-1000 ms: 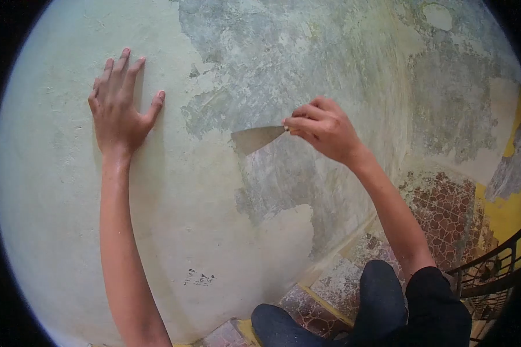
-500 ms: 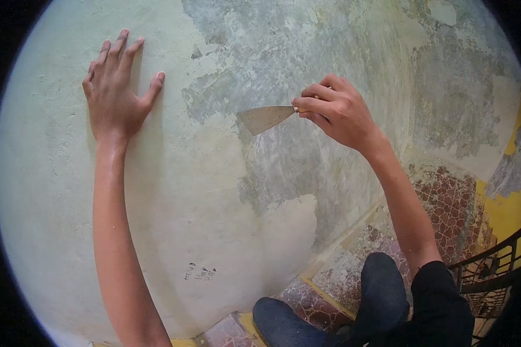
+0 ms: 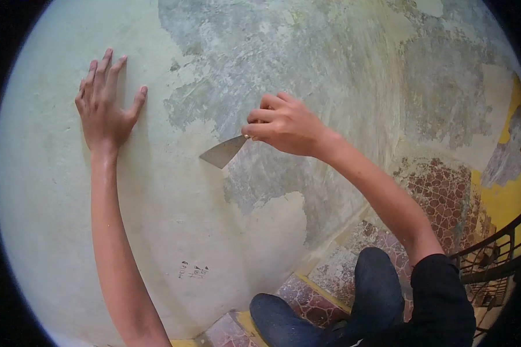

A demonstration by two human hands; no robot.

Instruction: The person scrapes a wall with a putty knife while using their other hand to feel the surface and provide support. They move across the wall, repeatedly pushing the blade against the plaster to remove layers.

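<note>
Left hand point(image 3: 107, 113) spread flat on pale wall point(image 3: 52, 202), right hand point(image 3: 283, 124) gripping scraper point(image 3: 223, 152), its blade angled over the peeling paint edge

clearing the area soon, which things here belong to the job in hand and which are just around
In the job:
- scraper, held in the right hand
- patchy wall, with the left hand spread against it

Just around:
- black metal bars at the right edge
- patterned floor tiles
</note>
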